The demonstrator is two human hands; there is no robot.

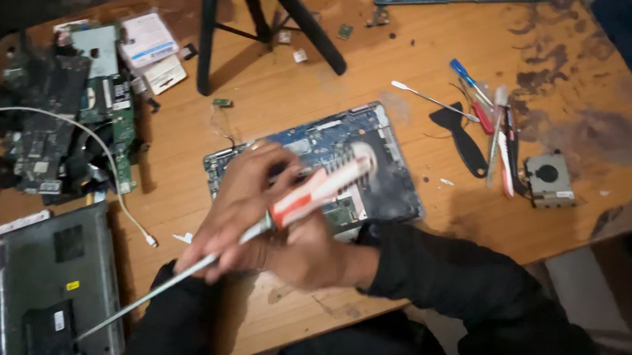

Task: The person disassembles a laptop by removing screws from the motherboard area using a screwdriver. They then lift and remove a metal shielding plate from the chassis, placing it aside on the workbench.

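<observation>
Orange and white plastic marks the handle of a long screwdriver (308, 195) that both hands grasp at the centre of the frame. The right hand (313, 251) is closed around the handle end, and the left hand (241, 203) is wrapped over the steel shaft just below it; the thin shaft runs on to the lower left, its tip over the grey laptop shell (53, 287) in the lower left corner. The handle is blurred, so it looks to be moving.

Behind the hands, slightly right of centre, lies the blue motherboard (331, 146) on the wooden table (418, 62), partly hidden by the fingers. The tool is off the board with its tip pointing away, so the step in hand seems to be readying or turning the screwdriver rather than driving a screw. Working a screw on the board would call for bringing the tip round and setting it squarely in the head.

At the right of the frame lie a black pry tool (464, 141), several small screwdrivers (496, 128) and a cooling fan (548, 178). Stacked circuit boards (66, 120) fill the upper left.
</observation>
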